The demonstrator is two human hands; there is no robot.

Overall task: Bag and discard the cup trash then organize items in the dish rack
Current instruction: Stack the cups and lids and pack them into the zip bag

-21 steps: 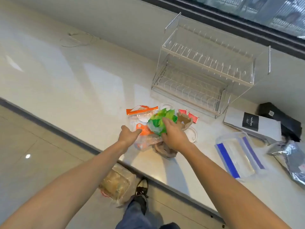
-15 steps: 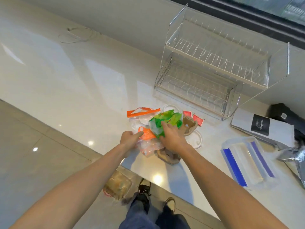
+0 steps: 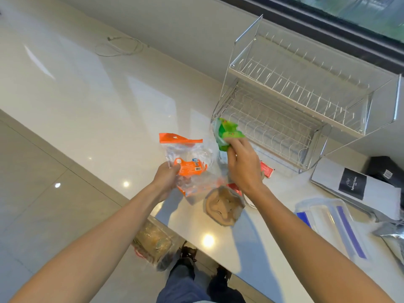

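Note:
My left hand [image 3: 166, 178] grips a clear plastic bag with orange labels [image 3: 187, 159] and holds it up above the white counter [image 3: 91, 101]. My right hand [image 3: 241, 166] is closed on a crumpled green wrapper [image 3: 227, 133], lifted just right of the bag. A crushed brown paper cup [image 3: 224, 206] lies on the counter below my right wrist. Small red sachets [image 3: 266, 171] lie beside it. The two-tier wire dish rack [image 3: 295, 101] stands empty behind my right hand.
A clear container with blue-edged lid [image 3: 332, 224] sits at the right. A white packet with a black label [image 3: 358, 184], a black box [image 3: 387, 171] and a silver pouch [image 3: 393, 237] lie further right. A bag of trash [image 3: 153, 243] rests on the floor by my feet. A thin cable [image 3: 118, 47] lies far left.
Both hands have risen off the counter: the left lifted the orange-labelled bag, the right picked the green wrapper out of the pile. The brown cup is now uncovered.

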